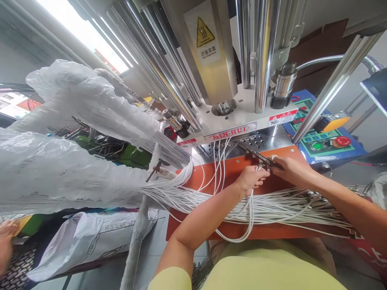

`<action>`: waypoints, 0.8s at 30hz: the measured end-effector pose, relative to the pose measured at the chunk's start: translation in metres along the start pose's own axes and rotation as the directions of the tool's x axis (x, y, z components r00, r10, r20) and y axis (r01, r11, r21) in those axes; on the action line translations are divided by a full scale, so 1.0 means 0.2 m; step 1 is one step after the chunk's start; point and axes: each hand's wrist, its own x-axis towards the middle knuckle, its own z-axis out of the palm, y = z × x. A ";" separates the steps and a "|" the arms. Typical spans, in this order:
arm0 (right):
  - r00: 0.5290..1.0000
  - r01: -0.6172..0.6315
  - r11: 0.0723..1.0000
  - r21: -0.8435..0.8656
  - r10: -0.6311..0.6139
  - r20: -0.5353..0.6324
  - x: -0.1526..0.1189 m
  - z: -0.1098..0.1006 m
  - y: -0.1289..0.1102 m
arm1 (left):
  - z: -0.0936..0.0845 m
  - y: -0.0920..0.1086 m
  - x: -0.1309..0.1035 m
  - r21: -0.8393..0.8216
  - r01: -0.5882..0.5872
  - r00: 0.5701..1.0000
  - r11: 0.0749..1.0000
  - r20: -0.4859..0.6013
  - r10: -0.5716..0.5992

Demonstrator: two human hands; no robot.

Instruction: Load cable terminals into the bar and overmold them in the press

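My left hand is closed around several white cables, which loop down from it over the board's front edge. Just right of it, my right hand grips the near end of a long dark metal bar with small fittings along it. The bar slants away toward the perforated metal plate of the press. The cable ends at my left fingertips lie close to the bar; whether they touch it I cannot tell. A thick bundle of white cables spreads across the orange-brown board below both hands.
The press head with steel columns overhangs the plate. At right stands a blue control box with a red button. Plastic-wrapped frame arms carry cables from the left. Another person's hand shows at the far left, near a white sack.
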 end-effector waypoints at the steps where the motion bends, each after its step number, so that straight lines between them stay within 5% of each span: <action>1: 1.000 0.004 1.000 -0.008 -0.004 0.004 0.00 0.00 0.00 | 0.00 0.00 0.00 -0.002 0.008 1.000 1.000 -0.003 -0.008; 13: 0.992 -0.050 0.985 -0.166 0.068 0.109 -0.08 -0.05 -0.13 | 0.00 -0.05 0.04 -0.052 -0.033 0.995 0.998 -0.091 0.028; 18: 0.977 -0.005 1.000 0.025 0.000 0.213 -0.08 -0.08 -0.14 | -0.04 -0.04 0.03 0.025 -0.083 0.996 0.996 -0.013 0.083; 24: 0.995 0.031 0.995 0.099 -0.039 0.088 -0.09 -0.05 -0.11 | -0.11 -0.07 0.01 0.256 -0.175 0.973 0.951 -0.101 0.206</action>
